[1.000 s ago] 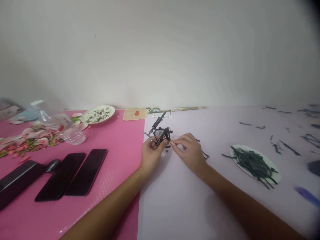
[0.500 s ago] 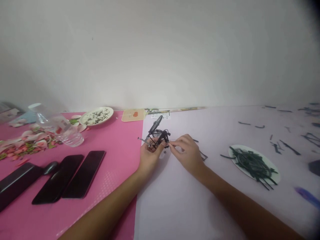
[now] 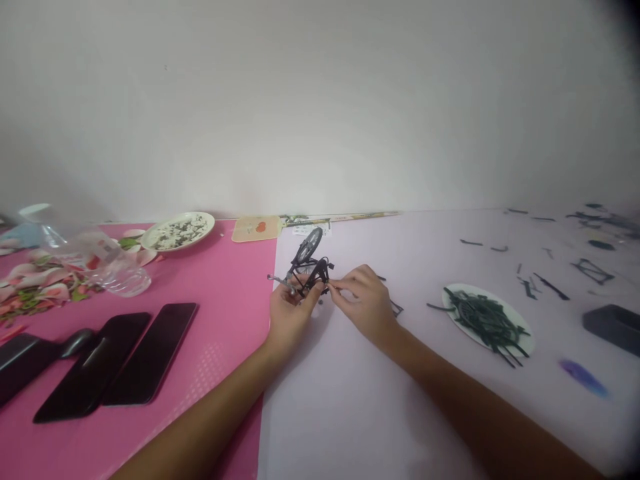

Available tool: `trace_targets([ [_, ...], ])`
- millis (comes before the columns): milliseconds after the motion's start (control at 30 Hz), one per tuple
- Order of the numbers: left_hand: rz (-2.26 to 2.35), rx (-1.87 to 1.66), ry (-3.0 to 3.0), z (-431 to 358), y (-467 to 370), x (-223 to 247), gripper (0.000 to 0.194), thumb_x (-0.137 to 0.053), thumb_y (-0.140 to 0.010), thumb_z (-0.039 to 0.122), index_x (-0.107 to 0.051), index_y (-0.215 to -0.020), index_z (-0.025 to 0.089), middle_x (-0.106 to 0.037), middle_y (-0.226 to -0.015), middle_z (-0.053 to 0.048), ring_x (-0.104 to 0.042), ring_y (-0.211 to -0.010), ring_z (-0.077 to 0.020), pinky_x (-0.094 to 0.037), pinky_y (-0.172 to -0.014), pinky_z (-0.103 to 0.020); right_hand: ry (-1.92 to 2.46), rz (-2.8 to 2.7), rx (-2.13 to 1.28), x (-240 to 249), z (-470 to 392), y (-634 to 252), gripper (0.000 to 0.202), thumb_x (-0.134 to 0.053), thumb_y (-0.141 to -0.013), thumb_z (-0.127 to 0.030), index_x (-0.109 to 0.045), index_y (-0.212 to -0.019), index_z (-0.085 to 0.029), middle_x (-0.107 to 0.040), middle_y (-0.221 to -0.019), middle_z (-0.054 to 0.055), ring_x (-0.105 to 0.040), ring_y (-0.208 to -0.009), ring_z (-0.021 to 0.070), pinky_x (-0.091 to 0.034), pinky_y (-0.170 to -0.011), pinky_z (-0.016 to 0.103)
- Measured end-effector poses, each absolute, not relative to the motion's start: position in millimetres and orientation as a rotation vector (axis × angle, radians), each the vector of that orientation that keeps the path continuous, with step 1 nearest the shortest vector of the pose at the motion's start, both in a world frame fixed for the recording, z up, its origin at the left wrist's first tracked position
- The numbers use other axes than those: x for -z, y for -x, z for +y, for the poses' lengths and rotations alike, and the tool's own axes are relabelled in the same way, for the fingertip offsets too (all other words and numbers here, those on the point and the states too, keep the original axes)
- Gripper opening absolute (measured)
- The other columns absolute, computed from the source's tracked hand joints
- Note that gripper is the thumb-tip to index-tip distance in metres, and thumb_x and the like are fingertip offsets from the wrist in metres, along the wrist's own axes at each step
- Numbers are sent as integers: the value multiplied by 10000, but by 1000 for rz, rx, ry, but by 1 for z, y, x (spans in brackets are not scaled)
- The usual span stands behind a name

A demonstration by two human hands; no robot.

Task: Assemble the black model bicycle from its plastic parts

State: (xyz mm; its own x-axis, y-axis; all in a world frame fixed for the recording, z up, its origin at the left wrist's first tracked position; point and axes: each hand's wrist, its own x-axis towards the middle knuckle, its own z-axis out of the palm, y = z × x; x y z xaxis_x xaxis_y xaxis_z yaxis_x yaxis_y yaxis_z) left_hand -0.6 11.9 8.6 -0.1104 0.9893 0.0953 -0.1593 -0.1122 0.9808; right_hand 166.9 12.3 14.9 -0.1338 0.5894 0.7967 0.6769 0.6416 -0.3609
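The bike (image 3: 319,269), held over the white sheet (image 3: 340,413), looks light and stiff, fragile at its thin bars (its wheel may spin if gripped), so the frame seems the best hold. The left hand (image 3: 291,312) clasps it, thumb on top; the right hand (image 3: 366,301) pinches closed beside it, on what I cannot tell

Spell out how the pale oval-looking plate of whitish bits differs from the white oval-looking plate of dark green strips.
The plate of whitish bits sits on the pink surface; the plate of strips is on the pale lilac one.
The plate of whitish bits is close to the wall; the plate of strips is farther from it.
Strips overhang their plate's rim; the bits look contained.
Both plates are pale and heaped with small pieces.
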Motion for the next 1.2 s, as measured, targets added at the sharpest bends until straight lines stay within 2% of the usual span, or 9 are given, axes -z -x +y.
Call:
trace_targets([
  [167, 1096, -1437, -1122, 13, 1, -7, 354, -864, -781, 405, -715, -982, 153, -745, -823, -49, -697, -730, -159, -533, -669, -257, 1058, -1822, 99, -13, 12, -167, 130, -726, -910, -161, -793, -941, -267, -695, -772, 31, -611, -811, 208, -535, -693, 347],
  [333, 1089, -1454, -1101, 15, 1, -4, 377, -881, -765, 400, -728, -1010, 158, -759, -843, -60, -733, -789, -191, -548, -691, -274, 1115, -1859, 134, -13, 11, -167, 90, -718, -930, -209, -757, -857, -243, -691, -766, 34, -605, -821, 203, -515, -689, 333],
  [533, 1086, -1429, -1118, 15, 1, -3, 397, -887, -755, 402, -743, -1022, 146, -764, -863, -77, -737, -811, -203, -554, -695, -282, 1207, -1923, 51, -16, 9, -167, 363, -630, -998, -261, -555, -645, -220, -618, -674, 18, -545, -764, 184, -467, -711, 337],
  [667, 1107, -1440, -1092, 15, 2, -3, 406, -883, -754, 416, -742, -1025, 149, -740, -819, -53, -715, -772, -186, -545, -673, -275, 1238, -1938, -28, -21, 6, -167, 312, -646, -976, -291, -517, -699, -226, -593, -697, 9, -536, -765, 184, -443, -700, 333],
  [833, 1088, -1438, -1042, 16, 1, -4, 397, -897, -739, 383, -747, -1020, 146, -764, -840, -70, -721, -772, -195, -552, -683, -286, 1225, -1940, -39, -23, 6, -166, 183, -624, -927, -189, -514, -789, -239, -582, -744, 10, -535, -783, 196, -434, -697, 335],
  [1033, 1036, -1389, -1092, 15, 1, -6, 366, -876, -767, 376, -756, -1028, 148, -794, -913, -98, -749, -833, -217, -567, -718, -296, 1235, -1968, -76, -20, 7, -167, 249, -571, -978, -197, -484, -750, -239, -568, -721, 8, -519, -771, 193, -433, -726, 348],
  [1200, 1034, -1379, -1099, 15, 1, -5, 379, -862, -784, 377, -747, -1064, 148, -794, -947, -103, -759, -870, -221, -579, -780, -316, 1242, -1960, -100, -19, 7, -167, 259, -581, -972, -203, -479, -736, -234, -571, -716, 8, -522, -774, 192, -431, -720, 346],
])
